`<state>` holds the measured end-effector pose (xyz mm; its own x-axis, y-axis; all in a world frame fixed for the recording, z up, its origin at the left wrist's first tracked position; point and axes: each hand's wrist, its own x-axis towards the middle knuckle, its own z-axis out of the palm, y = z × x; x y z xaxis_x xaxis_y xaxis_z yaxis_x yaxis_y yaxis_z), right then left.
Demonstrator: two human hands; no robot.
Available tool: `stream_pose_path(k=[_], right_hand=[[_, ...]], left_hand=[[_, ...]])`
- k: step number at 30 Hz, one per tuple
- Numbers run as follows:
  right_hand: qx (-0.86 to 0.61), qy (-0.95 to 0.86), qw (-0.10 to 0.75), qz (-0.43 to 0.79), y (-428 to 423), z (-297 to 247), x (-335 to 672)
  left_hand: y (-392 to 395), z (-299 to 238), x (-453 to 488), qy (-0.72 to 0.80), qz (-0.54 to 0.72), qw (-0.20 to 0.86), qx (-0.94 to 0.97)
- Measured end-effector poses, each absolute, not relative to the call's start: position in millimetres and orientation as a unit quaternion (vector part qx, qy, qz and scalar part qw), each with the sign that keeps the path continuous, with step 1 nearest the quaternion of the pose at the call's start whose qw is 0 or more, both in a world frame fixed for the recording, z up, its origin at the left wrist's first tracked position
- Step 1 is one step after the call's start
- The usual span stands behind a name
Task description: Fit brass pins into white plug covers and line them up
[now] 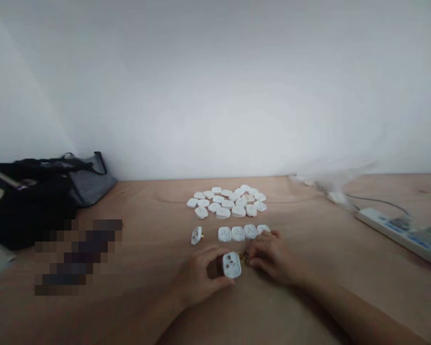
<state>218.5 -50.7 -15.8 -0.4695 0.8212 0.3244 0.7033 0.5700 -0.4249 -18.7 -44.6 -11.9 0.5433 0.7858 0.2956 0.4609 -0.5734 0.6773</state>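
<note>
My left hand [197, 278] is curled around a white plug-socket adapter [232, 265], its socket face turned toward me. My right hand [271, 256] rests on the wooden table [151, 211] just right of it, fingers pinched at small brass-coloured parts [243, 258] beside the adapter. Behind the hands stands a short row of white adapters [237, 233], and one more adapter [196, 235] lies tipped on its side to the left. Farther back lies a heap of several white adapter covers [228, 201].
A black bag [25, 206] and a striped grey bag [89, 182] sit at the left against the white wall. A white power strip [398, 232] with its cable and a clear plastic bag [330, 184] lie at the right. A blurred patch covers something at left front.
</note>
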Motion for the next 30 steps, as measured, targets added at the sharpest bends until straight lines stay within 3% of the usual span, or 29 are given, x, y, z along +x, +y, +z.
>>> stream_pose_path(k=[5,10,16,30], right_hand=[[-0.445,-0.811,0.344,0.159,-55,-13,213],[-0.400,-0.823,0.352,0.198,-62,-4,203],[-0.408,-0.757,0.429,0.275,-63,-14,193],[-0.399,-0.828,0.383,0.092,-64,-20,191]], left_hand=[[-45,-14,-18,0.370,0.305,0.269,0.835],[-45,-13,-18,0.365,0.305,0.273,0.836],[-46,-13,-18,0.367,0.307,0.270,0.836],[-46,-14,-16,0.380,0.315,0.261,0.830]])
